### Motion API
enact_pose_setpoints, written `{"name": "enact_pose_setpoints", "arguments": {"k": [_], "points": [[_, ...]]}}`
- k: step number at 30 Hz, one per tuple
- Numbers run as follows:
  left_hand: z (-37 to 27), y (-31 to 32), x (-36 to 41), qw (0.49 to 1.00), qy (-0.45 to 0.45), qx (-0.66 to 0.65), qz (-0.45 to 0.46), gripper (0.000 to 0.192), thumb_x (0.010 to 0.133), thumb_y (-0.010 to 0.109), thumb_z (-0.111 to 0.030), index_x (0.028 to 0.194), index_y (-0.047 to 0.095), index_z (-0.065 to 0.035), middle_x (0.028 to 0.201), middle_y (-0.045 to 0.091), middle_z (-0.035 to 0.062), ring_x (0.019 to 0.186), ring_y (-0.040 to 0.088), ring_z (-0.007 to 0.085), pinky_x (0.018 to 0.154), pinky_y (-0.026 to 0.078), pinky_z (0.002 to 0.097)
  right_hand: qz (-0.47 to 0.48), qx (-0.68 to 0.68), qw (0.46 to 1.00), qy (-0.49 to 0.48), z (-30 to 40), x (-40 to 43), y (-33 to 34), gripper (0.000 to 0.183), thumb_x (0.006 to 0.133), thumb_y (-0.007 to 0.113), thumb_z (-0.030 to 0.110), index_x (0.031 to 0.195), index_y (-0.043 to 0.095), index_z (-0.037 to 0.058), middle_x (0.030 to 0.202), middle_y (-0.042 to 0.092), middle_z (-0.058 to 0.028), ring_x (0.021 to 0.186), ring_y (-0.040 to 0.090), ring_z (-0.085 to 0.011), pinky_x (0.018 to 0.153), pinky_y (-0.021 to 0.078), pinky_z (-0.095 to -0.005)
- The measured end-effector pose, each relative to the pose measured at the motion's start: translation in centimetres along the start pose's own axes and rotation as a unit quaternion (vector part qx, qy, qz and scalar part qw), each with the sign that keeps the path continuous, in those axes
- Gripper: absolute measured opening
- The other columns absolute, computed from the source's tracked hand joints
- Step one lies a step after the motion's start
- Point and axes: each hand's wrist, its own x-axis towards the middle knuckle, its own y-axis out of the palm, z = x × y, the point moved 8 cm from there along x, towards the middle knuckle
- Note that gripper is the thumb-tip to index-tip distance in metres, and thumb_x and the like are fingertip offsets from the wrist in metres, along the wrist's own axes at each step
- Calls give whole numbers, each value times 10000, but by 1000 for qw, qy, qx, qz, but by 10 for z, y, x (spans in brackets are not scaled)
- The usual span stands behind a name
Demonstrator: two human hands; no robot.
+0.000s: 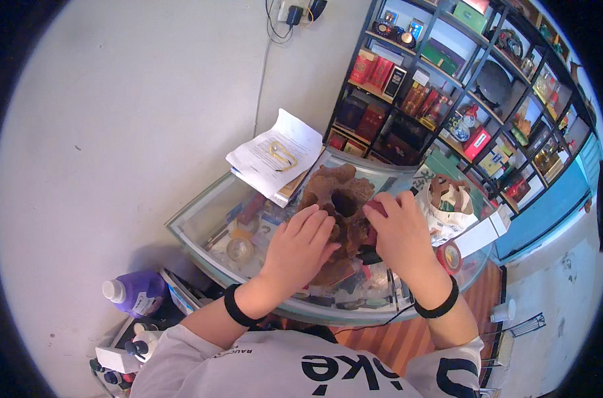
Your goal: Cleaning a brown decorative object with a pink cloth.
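Note:
A gnarled brown ornamental piece (331, 184), wood or stone, stands on the curved glass display counter (202, 224). A deep dark hole opens near its middle. My left hand (301, 244) grips its near left side, fingers over the edge and thumb toward the lower front. On its right side, my right hand (398, 231) pinches a dark red item (372, 235) against the rough surface. Fingers cover most of that item, so its kind cannot be told. The brown piece's lower front lies partly behind my left hand.
Printed sheets (276, 154) with a yellow cord lie at the back left. To the right are a cloth bag (443, 214), a white box (483, 234) and a tape roll (449, 257). Crowded shelves (460, 89) rise behind. A purple jug (137, 293) stands at lower left.

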Motion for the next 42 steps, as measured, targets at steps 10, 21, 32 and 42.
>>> {"name": "enact_pose_setpoints", "arguments": {"k": [10,21,32,42], "points": [[0,2,-1,1000,-1,-26,-17,431,686,691,-195,1049,548,-10,1091,547,125,1080,489,313,890,427,392,-95,215,972,-7,2,30,-3,242,690,540,18,921,613,29,947,593,-118,884,508,-312,769,437,-384],[4,0,-3,999,-8,-29,-22,467,677,701,-225,1061,546,-11,1099,550,120,1068,500,311,895,425,388,156,170,965,-127,17,18,-17,209,623,576,6,822,608,61,843,592,-88,863,509,-284,756,434,-343],[2,2,1,999,-21,-45,-4,457,683,697,-186,1072,519,-23,1103,522,142,1052,479,331,893,411,408,-99,39,993,54,34,-44,13,462,634,568,54,1096,576,41,1149,530,-75,917,485,-307,787,444,-392],[-1,1,2,999,-9,-47,-14,463,674,707,-154,1076,517,-26,1093,520,140,1028,476,341,893,402,408,-189,149,964,115,36,-77,9,467,626,566,-8,1091,583,38,1126,526,-70,918,463,-303,781,436,-371]]}}
